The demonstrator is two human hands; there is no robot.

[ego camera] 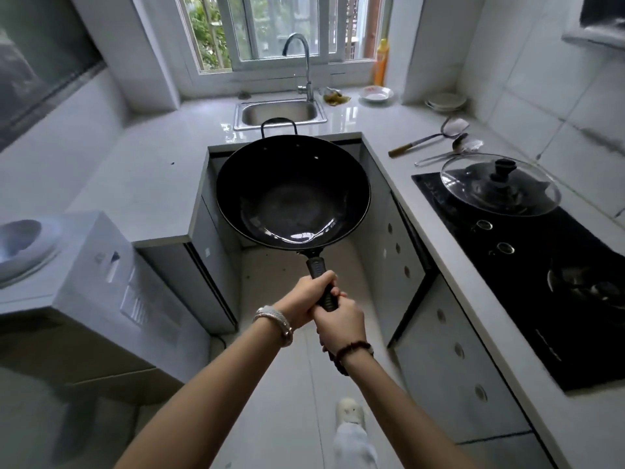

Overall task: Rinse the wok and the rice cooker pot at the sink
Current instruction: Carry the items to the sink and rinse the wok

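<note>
A black wok point(293, 191) hangs level in the air over the floor between the counters, its long handle pointing back at me. My left hand point(309, 296) and my right hand point(338, 319) are both closed around that handle, left in front of right. The wok looks empty and shiny inside. The steel sink point(280, 113) sits at the far end under the window, with its curved tap point(304, 59) above it, beyond the wok's small loop handle. A white rice cooker point(23, 245) stands open at the left edge, blurred.
A black gas hob point(527, 265) with a glass lid point(500, 184) lies on the right counter. A spatula and ladle point(439, 140), stacked plates point(446, 101), a bowl point(376, 94) and a yellow bottle point(381, 60) stand near the sink. White counters flank the narrow floor.
</note>
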